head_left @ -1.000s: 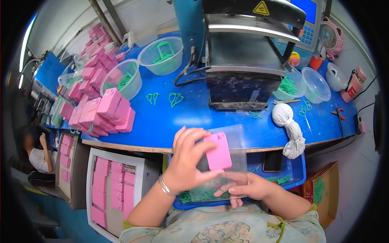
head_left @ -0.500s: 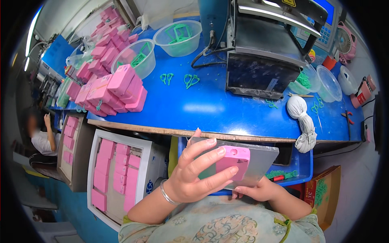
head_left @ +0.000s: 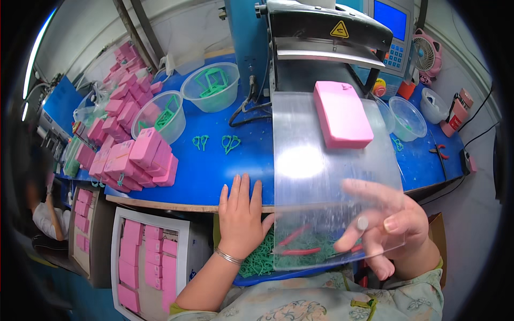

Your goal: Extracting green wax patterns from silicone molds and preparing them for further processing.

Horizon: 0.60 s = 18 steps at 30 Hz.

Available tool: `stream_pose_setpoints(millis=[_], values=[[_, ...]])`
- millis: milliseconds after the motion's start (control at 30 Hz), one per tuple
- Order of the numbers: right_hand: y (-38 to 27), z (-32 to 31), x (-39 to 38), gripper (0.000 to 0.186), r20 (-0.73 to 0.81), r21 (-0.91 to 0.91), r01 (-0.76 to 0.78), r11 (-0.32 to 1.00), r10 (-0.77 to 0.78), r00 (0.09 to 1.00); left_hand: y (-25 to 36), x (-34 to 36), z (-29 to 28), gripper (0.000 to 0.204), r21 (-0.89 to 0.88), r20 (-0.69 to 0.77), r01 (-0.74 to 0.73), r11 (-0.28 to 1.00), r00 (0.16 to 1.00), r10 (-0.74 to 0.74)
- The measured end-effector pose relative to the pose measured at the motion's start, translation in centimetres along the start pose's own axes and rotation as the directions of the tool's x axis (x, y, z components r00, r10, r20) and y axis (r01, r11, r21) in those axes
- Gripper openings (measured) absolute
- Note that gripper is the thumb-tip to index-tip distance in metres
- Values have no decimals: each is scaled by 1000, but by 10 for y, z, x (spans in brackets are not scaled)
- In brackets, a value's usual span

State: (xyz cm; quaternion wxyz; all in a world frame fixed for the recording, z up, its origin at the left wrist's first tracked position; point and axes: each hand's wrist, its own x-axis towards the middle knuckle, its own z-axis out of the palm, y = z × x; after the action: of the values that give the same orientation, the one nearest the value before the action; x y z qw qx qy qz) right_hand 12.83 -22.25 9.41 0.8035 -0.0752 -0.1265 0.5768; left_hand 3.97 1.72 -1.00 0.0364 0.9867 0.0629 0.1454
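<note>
My right hand (head_left: 385, 227) grips the near right corner of a clear plate (head_left: 305, 187), its fingers round a small round knob (head_left: 362, 222); some fingers are blurred. The plate reaches forward to the press machine (head_left: 326, 43), its far edge in front of the dark bed. On the plate's far part lies a pink block (head_left: 342, 115) with a small mark at its far end. My left hand (head_left: 241, 214) rests flat at the front edge of the blue table (head_left: 214, 182), fingers stretched out, holding nothing.
Stacks of pink blocks (head_left: 147, 152) stand at the left, beside clear tubs (head_left: 211, 88) with green pieces. Below, a blue tray (head_left: 267, 278) holds green scraps and red-handled tools. A white box (head_left: 120, 251) of pink blocks sits lower left. Red-handled pliers (head_left: 440, 152) lie at the right.
The plate has swung forward toward the machine, with the pink block now lying on it. My left hand has let go of the block and come down onto the table edge. The view has shifted.
</note>
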Motion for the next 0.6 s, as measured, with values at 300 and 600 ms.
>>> stream_pose_setpoints(millis=[300,600], values=[[-52,-8,44,67,-114,-341,60,938,-105,988,-2,-2,13,68,-61,-214,-47,997,976,33],[-67,-30,73,35,-123,-792,241,561,-533,837,-3,-3,15,70,-35,-220,-59,998,974,50]])
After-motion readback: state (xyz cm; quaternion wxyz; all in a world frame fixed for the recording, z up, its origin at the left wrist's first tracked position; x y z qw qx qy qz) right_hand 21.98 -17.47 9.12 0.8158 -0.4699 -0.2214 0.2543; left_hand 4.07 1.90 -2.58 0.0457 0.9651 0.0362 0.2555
